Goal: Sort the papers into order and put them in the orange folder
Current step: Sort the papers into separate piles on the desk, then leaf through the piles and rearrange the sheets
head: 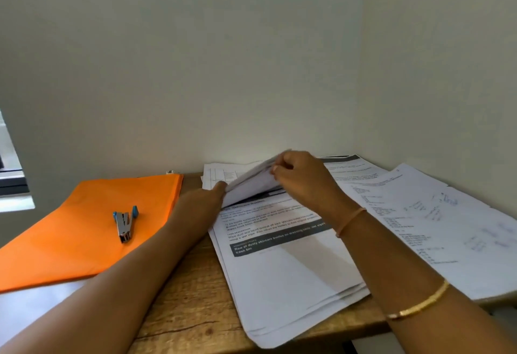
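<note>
The folder [84,241] lies flat and closed at the left of the table [193,283]. Its long axis runs on a slant from the near left to the far right. A stapler [124,225] rests on its cover, near the middle. A strip of bare wood separates the folder's right edge from the papers, and the left forearm crosses that strip.

The left hand [205,198] reaches forward to the left edge of the lifted sheets [251,183] and touches them there. Its fingertips are blurred against the paper, so it cannot be told whether they pinch the edge or only steady it. The lifted sheets are raised off the far end of the stack [285,264] and folded back like a tent. The right hand [300,176] has its fingers curled over their top and pinches them between thumb and fingers. The stack sits just right of centre with its long axis pointing away from the person. It is fanned at the near end, where one corner appears to hang past the table's front edge. More loose sheets [436,222] spread over the right of the table, partly under the right forearm.

The sorting looks unfinished, with papers in more than one pile. The folder lies to the left of both hands and of every sheet, so the left hand is the nearer one to it. Any filing move would have to carry paper leftward across the bare strip. The stapler would probably have to come off the cover before it can open.
</note>
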Demonstrator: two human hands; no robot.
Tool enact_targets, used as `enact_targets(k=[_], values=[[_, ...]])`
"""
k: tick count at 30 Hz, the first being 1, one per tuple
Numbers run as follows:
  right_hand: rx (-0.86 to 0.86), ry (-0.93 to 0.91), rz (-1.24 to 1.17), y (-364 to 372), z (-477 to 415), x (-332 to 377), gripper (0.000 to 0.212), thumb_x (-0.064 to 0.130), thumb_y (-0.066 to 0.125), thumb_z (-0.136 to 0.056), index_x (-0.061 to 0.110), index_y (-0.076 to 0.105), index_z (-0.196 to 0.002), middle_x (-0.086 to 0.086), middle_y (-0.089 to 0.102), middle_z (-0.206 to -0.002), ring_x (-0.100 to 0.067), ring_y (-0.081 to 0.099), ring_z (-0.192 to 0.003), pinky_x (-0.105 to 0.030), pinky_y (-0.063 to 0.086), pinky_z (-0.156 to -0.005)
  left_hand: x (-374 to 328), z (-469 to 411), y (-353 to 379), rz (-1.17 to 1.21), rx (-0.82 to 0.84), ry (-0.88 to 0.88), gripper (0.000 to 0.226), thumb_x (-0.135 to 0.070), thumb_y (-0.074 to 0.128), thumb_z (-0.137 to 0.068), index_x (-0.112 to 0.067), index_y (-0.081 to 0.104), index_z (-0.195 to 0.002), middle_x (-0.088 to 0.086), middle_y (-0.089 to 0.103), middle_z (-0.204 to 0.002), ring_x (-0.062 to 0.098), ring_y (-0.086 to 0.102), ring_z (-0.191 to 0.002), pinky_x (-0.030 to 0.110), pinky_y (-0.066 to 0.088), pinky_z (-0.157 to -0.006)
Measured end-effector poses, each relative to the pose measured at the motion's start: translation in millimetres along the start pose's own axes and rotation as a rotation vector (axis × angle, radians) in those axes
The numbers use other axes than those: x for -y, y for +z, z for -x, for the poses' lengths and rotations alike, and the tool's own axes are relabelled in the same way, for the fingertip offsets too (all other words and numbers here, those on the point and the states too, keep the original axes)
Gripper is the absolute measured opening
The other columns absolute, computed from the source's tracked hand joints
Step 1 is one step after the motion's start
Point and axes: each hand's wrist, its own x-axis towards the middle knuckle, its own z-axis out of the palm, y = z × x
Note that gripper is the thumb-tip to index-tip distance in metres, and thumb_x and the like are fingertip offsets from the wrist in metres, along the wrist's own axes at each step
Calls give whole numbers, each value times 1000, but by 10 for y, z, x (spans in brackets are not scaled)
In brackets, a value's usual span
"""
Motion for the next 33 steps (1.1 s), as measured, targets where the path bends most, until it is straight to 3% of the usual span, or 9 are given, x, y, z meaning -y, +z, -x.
enact_targets(k=[3,5,8,12,18,23,30,32,33], values=[[457,-59,146,-92,368,181,33,37,49,-96,21,56,-124,0,60,-121,-13,56,-105,-19,41,-79,-10,8,-27,78,22,2,41,-33,37,-99,-19,32,-137,9,63,-109,24,63,-89,29,38,-60],[720,-88,280,-71,584,228,58,51,47,-93,27,34,-143,3,34,-150,-16,36,-134,-26,31,-101,-46,61,-55,131,-1,-16,39,-33,37,-100,-19,36,-136,11,63,-110,27,62,-91,32,43,-63],[869,-82,390,26,811,201,75,63,41,-89,32,12,-150,5,6,-159,-19,10,-145,-40,16,-115,-119,133,-168,207,7,-136,45,-36,42,-99,-21,34,-141,9,57,-126,27,58,-106,31,43,-73],[842,-82,459,63,1009,81,82,68,38,-86,34,0,-150,5,-9,-159,-18,-6,-146,-47,-1,-118,-111,248,-225,441,39,-258,66,-24,61,-89,-20,27,-145,8,37,-146,26,39,-130,36,39,-96],[847,-185,538,-34,1288,30,92,68,46,-83,36,-10,-149,4,-20,-157,-13,-18,-144,-45,-12,-116,-245,650,-497,660,0,-403,56,-25,58,-91,-19,35,-141,7,39,-143,26,38,-131,34,37,-97],[711,-250,507,9,1280,-17,77,55,46,-91,26,7,-152,2,1,-160,-14,5,-146,-31,5,-116,-277,786,-529,737,20,-462,49,-17,55,-92,-22,38,-138,5,45,-140,20,48,-120,29,40,-89],[767,-237,432,33,1256,-72,66,51,41,-94,30,13,-151,4,3,-159,-11,5,-146,-33,5,-117,-346,879,-582,864,11,-581,41,-10,49,-94,-16,43,-133,6,57,-128,14,51,-99,23,39,-75],[717,-169,320,-2,1241,-52,54,47,38,-97,22,36,-144,-1,31,-152,-12,39,-130,-28,29,-106,-339,893,-613,920,4,-649,39,-9,49,-94,-14,45,-132,7,59,-123,12,50,-94,25,40,-71],[658,-130,244,-21,1231,-40,47,46,37,-98,15,53,-130,-4,53,-132,-10,53,-104,-24,39,-88,-332,894,-623,960,8,-688,38,-9,50,-93,-14,46,-130,7,60,-118,14,52,-93,25,42,-70]])
